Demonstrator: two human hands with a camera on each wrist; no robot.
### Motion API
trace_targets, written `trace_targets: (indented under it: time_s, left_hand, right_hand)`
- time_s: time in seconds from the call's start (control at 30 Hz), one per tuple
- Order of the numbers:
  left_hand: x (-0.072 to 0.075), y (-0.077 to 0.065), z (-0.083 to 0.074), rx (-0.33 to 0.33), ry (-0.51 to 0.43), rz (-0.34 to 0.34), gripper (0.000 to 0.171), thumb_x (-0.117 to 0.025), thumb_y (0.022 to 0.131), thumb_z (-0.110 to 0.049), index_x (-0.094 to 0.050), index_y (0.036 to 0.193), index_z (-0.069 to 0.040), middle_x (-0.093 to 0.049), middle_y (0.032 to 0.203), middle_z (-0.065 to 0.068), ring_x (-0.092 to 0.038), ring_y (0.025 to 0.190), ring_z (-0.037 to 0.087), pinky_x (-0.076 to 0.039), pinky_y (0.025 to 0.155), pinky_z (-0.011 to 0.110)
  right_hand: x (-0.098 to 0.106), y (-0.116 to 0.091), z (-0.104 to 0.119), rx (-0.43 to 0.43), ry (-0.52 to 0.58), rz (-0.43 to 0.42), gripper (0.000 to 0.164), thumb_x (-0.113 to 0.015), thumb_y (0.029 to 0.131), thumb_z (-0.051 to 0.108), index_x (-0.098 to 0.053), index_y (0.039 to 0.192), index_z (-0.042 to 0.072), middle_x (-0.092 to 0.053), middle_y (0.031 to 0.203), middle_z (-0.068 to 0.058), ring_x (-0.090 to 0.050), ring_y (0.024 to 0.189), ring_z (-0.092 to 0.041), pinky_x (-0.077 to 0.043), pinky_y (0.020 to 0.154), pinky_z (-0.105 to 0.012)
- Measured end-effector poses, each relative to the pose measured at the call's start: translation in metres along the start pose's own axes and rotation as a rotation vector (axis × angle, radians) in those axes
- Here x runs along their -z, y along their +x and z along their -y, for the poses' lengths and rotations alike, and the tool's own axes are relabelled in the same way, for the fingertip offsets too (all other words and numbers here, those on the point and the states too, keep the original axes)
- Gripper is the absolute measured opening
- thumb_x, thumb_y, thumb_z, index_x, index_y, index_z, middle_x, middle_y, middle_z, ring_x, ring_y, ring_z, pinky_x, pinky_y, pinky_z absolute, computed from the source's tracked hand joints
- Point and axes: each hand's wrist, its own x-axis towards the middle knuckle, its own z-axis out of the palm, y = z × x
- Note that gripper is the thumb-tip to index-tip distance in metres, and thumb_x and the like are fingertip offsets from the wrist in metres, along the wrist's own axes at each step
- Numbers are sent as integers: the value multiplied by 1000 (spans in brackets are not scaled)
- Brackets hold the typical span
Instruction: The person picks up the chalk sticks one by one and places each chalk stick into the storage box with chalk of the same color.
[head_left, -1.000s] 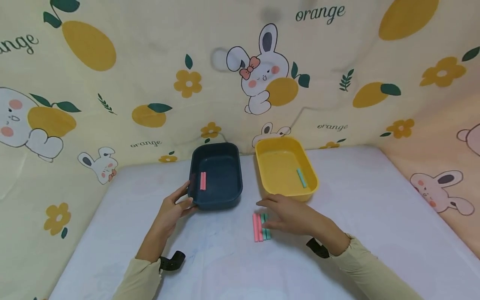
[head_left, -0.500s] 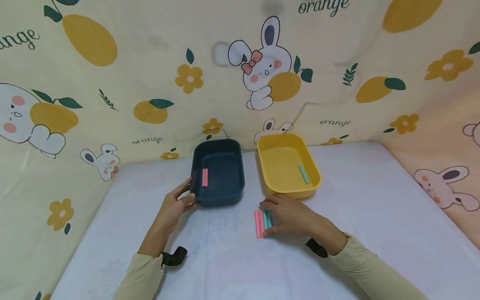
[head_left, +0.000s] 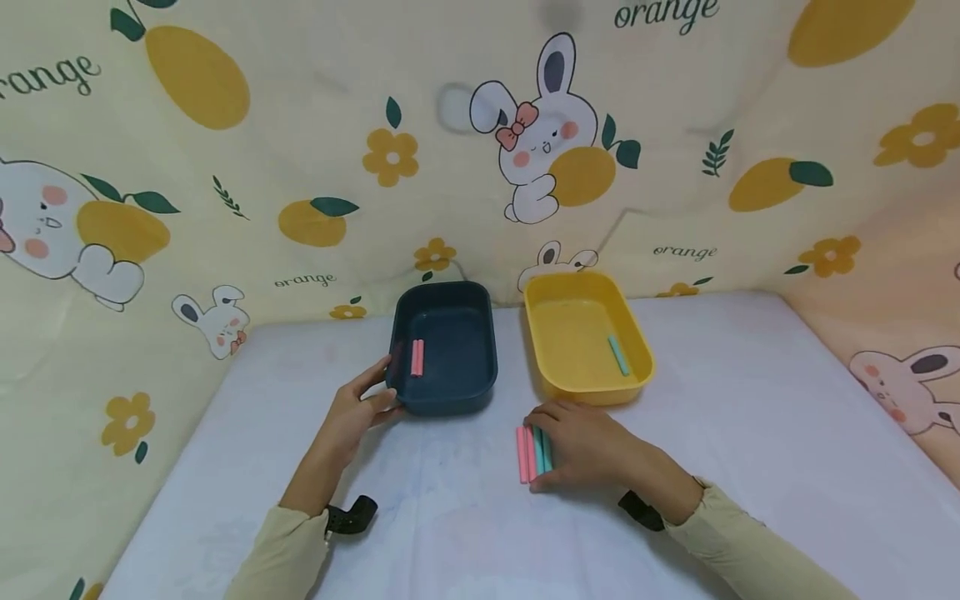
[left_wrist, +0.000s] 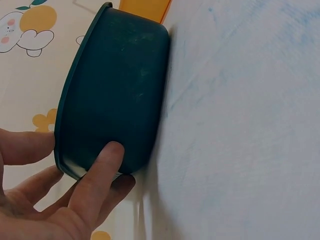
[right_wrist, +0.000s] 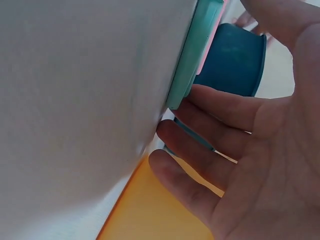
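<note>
In the head view my left hand point(head_left: 352, 425) holds the near left corner of a dark blue bin point(head_left: 457, 400). The left wrist view shows its thumb point(left_wrist: 102, 175) against the bin's front wall and the fingers around the corner. Two pink sticks point(head_left: 417, 358) lie inside the bin. My right hand point(head_left: 588, 450) spans the green sticks point(head_left: 546, 450) on the table, thumb at their near ends and fingers at their far ends. The right wrist view shows a fingertip touching the end of a green stick point(right_wrist: 192, 60). Two pink sticks point(head_left: 522, 455) lie directly left of the green ones.
A yellow bin point(head_left: 570, 367) stands right of the blue one, with one green stick point(head_left: 618, 356) inside. Both stand at the back of the white-covered table point(head_left: 442, 533), before a printed cloth backdrop point(head_left: 420, 92).
My right hand has come down over the green sticks, its thumb and fingers closing toward their ends. My left hand stays at the blue bin's corner. The head view has shifted slightly.
</note>
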Motion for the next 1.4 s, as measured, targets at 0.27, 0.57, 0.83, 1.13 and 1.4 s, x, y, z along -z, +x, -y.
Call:
trace_targets:
  time_s: [0.27, 0.57, 0.83, 1.13, 1.4]
  left_hand:
    - [-1, 0, 1, 22, 16, -30, 64, -52, 100, -6, -34, 156, -30, -30, 161, 10, -57, 121, 28, -51, 103, 40]
    - [-3, 1, 3, 7, 12, -10, 63, -51, 100, -6, -33, 156, -28, -29, 161, 14, -55, 123, 29, -51, 103, 41]
    - [-4, -1, 3, -22, 8, -24, 62, -51, 100, -4, -33, 156, -24, -32, 158, 17, -56, 119, 27, -51, 105, 43]
    - [-2, -1, 0, -11, 13, -13, 62, -50, 101, -6, -32, 157, -28, -30, 160, 16, -53, 123, 28, -49, 107, 44]
    - [-3, 0, 0, -8, 1, -18, 62, -50, 101, -4, -32, 156, -26, -32, 159, 17, -53, 125, 32, -49, 106, 45]
  right_hand:
    - [1, -3, 3, 27, -37, -1, 80, -75, 76, 63, -57, 136, 14, -56, 137, 0, -51, 127, -23, -43, 111, -47]
    - [1, -5, 4, 8, -21, 15, 79, -74, 77, 63, -55, 139, 17, -55, 140, 0, -50, 129, -23, -43, 112, -47]
    - [9, -4, 0, 41, -1, -47, 83, -75, 75, 66, -56, 139, 16, -56, 141, -1, -54, 129, -21, -48, 109, -43]
    - [25, -6, -3, 71, 43, -147, 83, -79, 74, 60, -55, 139, 15, -59, 137, 1, -59, 121, -19, -52, 103, -40]
    - [37, -11, -8, 83, 81, -208, 85, -77, 77, 60, -52, 144, 15, -57, 140, -1, -57, 125, -21, -51, 105, -42]
